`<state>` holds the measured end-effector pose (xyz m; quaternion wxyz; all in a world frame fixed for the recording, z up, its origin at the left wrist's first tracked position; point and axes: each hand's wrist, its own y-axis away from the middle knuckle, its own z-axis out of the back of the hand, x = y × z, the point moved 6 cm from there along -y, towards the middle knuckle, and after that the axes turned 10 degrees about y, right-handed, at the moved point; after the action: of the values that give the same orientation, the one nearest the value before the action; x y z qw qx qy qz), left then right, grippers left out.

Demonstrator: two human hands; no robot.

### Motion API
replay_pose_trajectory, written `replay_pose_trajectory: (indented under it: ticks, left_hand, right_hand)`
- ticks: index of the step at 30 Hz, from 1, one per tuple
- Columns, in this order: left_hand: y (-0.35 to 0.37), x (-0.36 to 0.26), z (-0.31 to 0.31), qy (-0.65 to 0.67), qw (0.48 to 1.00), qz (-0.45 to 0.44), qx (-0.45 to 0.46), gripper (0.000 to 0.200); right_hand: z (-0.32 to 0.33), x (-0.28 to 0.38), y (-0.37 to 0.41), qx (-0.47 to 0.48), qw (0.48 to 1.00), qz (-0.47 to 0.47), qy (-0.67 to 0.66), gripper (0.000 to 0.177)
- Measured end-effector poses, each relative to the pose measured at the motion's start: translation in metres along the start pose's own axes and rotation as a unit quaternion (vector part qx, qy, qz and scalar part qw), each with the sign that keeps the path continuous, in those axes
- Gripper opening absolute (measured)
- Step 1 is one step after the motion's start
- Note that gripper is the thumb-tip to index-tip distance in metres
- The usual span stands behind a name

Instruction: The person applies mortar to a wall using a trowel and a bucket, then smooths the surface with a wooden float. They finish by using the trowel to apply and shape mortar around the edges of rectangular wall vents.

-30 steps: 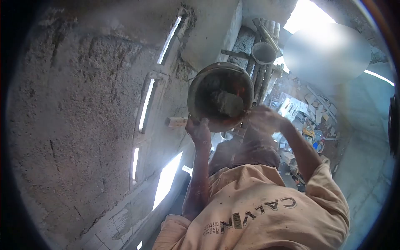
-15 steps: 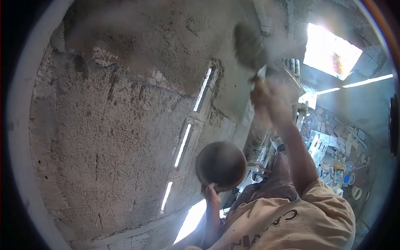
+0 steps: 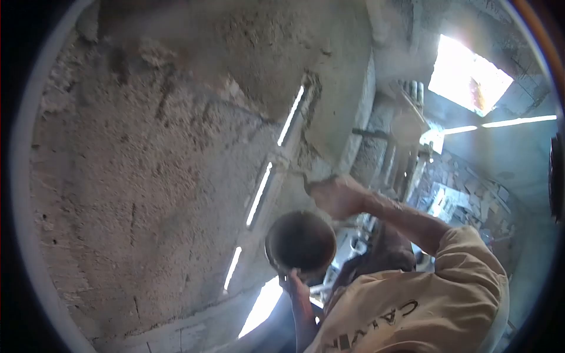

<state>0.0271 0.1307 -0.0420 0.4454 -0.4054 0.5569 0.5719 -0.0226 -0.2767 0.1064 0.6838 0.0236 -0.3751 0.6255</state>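
Observation:
My left hand point(image 3: 298, 286) grips the lower rim of a round dark bowl point(image 3: 300, 241), whose open side faces me. The inside is in shadow, so I cannot make out what lies in it. Just above the bowl, my right hand point(image 3: 338, 197) is closed around a trowel point(image 3: 306, 181). Only the bent neck of the trowel shows clearly at the fist; its blade is hard to make out against the wall. The rough plastered wall point(image 3: 165, 194) stands beside both hands, with a smoother grey patch point(image 3: 335, 112) further up.
Narrow bright slots point(image 3: 259, 194) run in a line through the wall. Planks and poles point(image 3: 406, 117) stand to the right. Broken tiles and rubble point(image 3: 477, 194) cover the floor beyond. A bright opening point(image 3: 469, 75) is at the upper right.
My right hand has come down and left with the trowel, from high by the smooth patch to just above the bowl. The bowl in my left hand has shifted slightly down and left.

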Motion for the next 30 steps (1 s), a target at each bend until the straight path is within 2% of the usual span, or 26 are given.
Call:
replay_pose_trajectory:
  ticks: [1, 3, 6, 8, 11, 13, 15, 17, 18, 20, 21, 22, 24, 27, 30]
  left_hand:
    - [-0.004, 0.002, -0.011, -0.008, 1.0, 0.011, 0.006, 0.047]
    - [-0.01, 0.002, -0.037, -0.023, 0.999, 0.033, 0.019, 0.045]
    - [-0.006, -0.007, -0.085, -0.074, 0.994, 0.049, 0.061, 0.041]
    - [0.019, -0.046, -0.138, -0.026, 0.992, -0.009, 0.121, 0.038]
    - [0.009, -0.02, -0.166, -0.147, 0.97, -0.06, 0.184, 0.034]
    - [0.015, -0.032, -0.191, -0.132, 0.969, -0.079, 0.192, 0.034]
    - [0.03, -0.051, -0.217, -0.14, 0.962, -0.102, 0.21, 0.034]
    - [0.051, -0.073, -0.238, -0.176, 0.944, -0.133, 0.245, 0.036]
    - [0.056, -0.074, -0.244, -0.161, 0.949, -0.132, 0.237, 0.035]
    - [0.063, -0.069, -0.248, -0.15, 0.952, -0.126, 0.235, 0.034]
    - [0.061, -0.062, -0.244, -0.147, 0.955, -0.108, 0.233, 0.033]
    - [0.059, -0.055, -0.24, -0.145, 0.958, -0.09, 0.23, 0.033]
    - [0.044, -0.043, -0.234, -0.109, 0.97, -0.032, 0.215, 0.033]
    - [0.045, -0.049, -0.235, 0.008, 0.973, 0.061, 0.223, 0.035]
    - [0.031, -0.015, -0.215, 0.102, 0.963, 0.18, 0.173, 0.037]
  right_hand:
    - [-0.023, 0.016, 0.028, 0.065, 0.994, 0.016, 0.09, 0.014]
    - [-0.047, 0.008, 0.073, 0.244, 0.964, -0.104, -0.027, 0.015]
    - [-0.104, -0.022, 0.13, 0.353, 0.931, -0.094, 0.012, 0.014]
    - [-0.096, -0.024, 0.135, 0.341, 0.928, -0.141, 0.05, 0.018]
    - [-0.087, -0.034, 0.134, 0.362, 0.909, -0.201, 0.057, 0.024]
    - [-0.06, -0.039, 0.124, 0.371, 0.895, -0.236, 0.08, 0.025]
    - [-0.064, -0.085, 0.145, 0.327, 0.903, -0.279, -0.017, 0.025]
    - [-0.068, -0.096, 0.175, 0.317, 0.933, -0.17, -0.019, 0.026]
    - [-0.067, -0.089, 0.187, 0.325, 0.945, -0.036, 0.031, 0.026]
    - [-0.058, -0.093, 0.218, 0.295, 0.951, -0.023, -0.084, 0.028]
    - [-0.055, -0.098, 0.238, 0.25, 0.925, -0.146, -0.245, 0.03]
    - [-0.058, -0.102, 0.251, 0.19, 0.86, -0.261, -0.395, 0.032]
    - [-0.045, -0.084, 0.259, 0.211, 0.772, -0.403, -0.445, 0.032]
    - [-0.004, -0.036, 0.24, 0.177, 0.661, -0.458, -0.567, 0.029]
    - [-0.005, -0.011, 0.212, 0.106, 0.564, -0.483, -0.662, 0.03]
